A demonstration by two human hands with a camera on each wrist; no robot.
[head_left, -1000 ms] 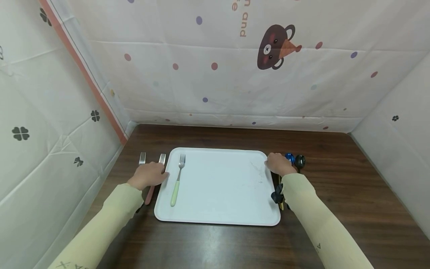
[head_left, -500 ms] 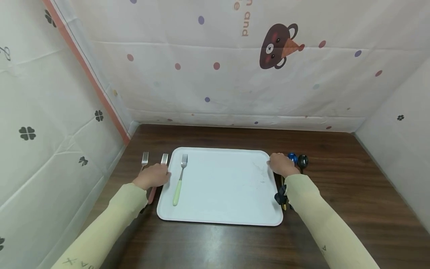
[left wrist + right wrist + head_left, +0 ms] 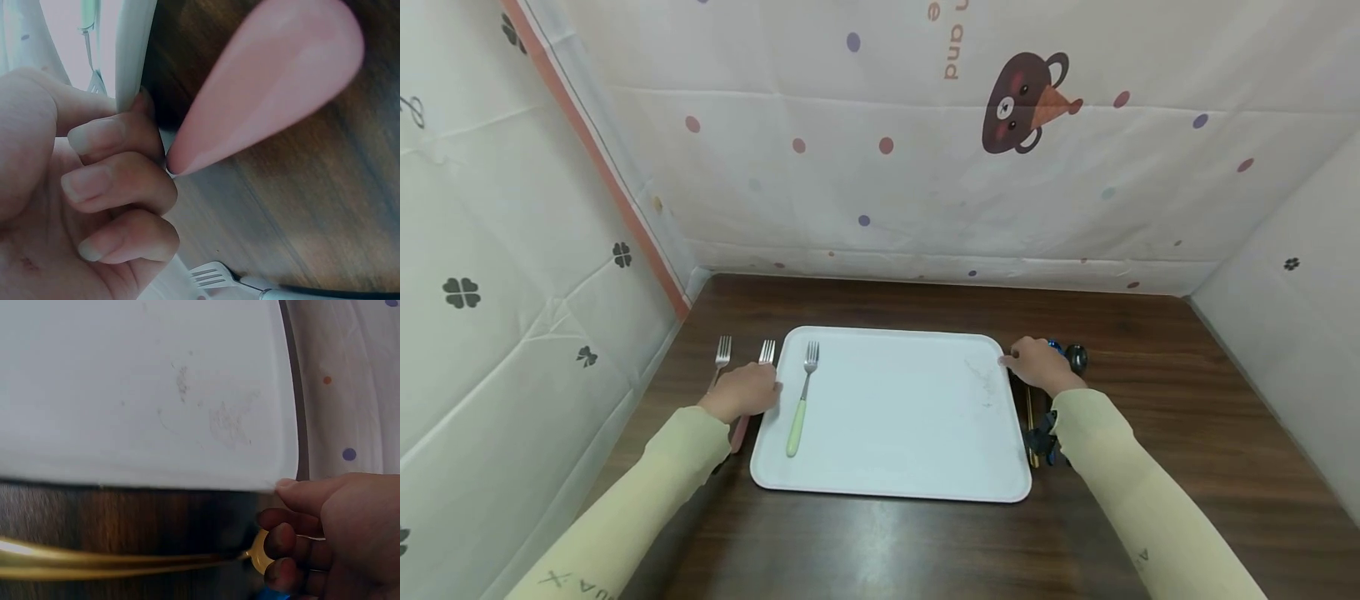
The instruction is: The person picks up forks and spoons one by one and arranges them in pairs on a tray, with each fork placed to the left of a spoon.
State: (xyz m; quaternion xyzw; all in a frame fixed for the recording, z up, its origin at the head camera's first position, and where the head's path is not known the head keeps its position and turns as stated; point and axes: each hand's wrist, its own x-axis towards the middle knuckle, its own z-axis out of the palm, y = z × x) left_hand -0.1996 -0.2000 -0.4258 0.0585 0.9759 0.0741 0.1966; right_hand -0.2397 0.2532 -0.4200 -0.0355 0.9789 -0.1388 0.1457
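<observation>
One-sided hold could tip the tray or send the fork sliding

From my end, the white tray (image 3: 902, 417) sits mid-tabletop (image 3: 872, 550), between the hands. My left hand (image 3: 743, 392) pinches its left rim, fingers curled. My right hand (image 3: 1041, 365) has its thumb at the far right corner and the other fingers bent; I can't tell whether they grip the rim or only touch it.

That mismatch worries me most. If the left side were raised while the right merely touches, I judge the tray would tilt or swivel, and the loose green-handled fork (image 3: 797, 421) could slide. Crowding is my second concern: the pink-handled fork (image 3: 739, 435) lies by my left fingers, and the gold utensil (image 3: 1034, 460) runs just beside the right rim, so a sideways shift might knock either.

Plenty is hidden. My left hand covers the pink-handled fork's middle and part of the outer fork (image 3: 723, 350). On the right, my hand and sleeve block most of the blue utensil (image 3: 1056, 345) and the black utensil (image 3: 1077, 358). The gold one's far end disappears behind my fingers, and I can't make out whether the tray's underside is fully down.
</observation>
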